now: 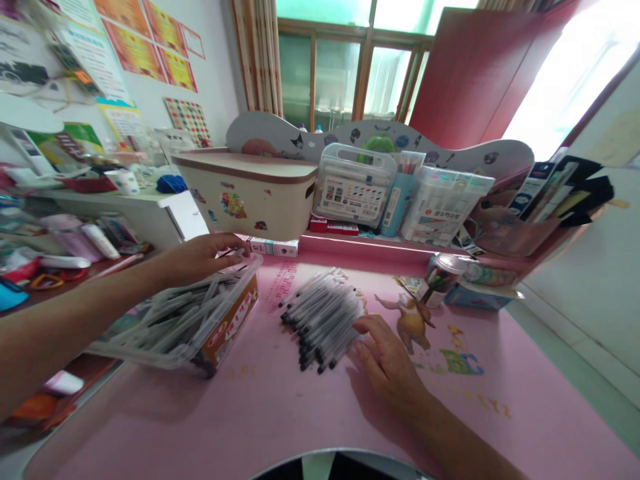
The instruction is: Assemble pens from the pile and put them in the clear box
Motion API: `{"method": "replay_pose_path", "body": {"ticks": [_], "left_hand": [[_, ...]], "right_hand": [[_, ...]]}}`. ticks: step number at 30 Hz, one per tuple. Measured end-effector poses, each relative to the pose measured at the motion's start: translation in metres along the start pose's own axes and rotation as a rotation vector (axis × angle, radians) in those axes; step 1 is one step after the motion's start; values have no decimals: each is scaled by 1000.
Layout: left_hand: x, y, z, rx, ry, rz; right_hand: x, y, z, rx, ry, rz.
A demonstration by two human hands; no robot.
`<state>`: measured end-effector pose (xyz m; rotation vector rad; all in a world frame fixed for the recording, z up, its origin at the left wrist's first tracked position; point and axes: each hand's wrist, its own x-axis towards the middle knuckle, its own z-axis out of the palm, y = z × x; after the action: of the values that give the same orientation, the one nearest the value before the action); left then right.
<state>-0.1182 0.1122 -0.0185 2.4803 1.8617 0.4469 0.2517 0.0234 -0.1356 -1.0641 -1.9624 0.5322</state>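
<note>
Pens (325,317) are lying piled on the pink counter (300,420); the right hand (387,360), narrowly parted, is resting beside them; the left hand (210,258) is hovering over the clear box (235,323), its grip unclear; picking seems underway, probably calling for a light pinch next

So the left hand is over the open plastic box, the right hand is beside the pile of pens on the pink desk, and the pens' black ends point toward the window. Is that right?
Not quite: the head view shows the black ends of the pens pointing toward the person, away from the window. The rest is right.
</note>
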Motion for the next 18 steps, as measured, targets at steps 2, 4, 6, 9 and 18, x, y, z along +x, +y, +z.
{"method": "replay_pose_path", "body": {"ticks": [2, 4, 6, 9, 18], "left_hand": [[1, -3, 1, 1, -86, 77], [2, -6, 2, 60, -95, 69], [2, -5, 1, 109, -112, 32], [-3, 7, -4, 170, -85, 34], [-12, 31, -12, 196, -158, -45]], "right_hand": [[1, -1, 0, 4, -6, 8], [2, -1, -1, 8, -15, 13], [3, -1, -1, 6, -16, 14], [4, -3, -2, -15, 13, 9], [6, 0, 0, -190, 70, 70]]}}
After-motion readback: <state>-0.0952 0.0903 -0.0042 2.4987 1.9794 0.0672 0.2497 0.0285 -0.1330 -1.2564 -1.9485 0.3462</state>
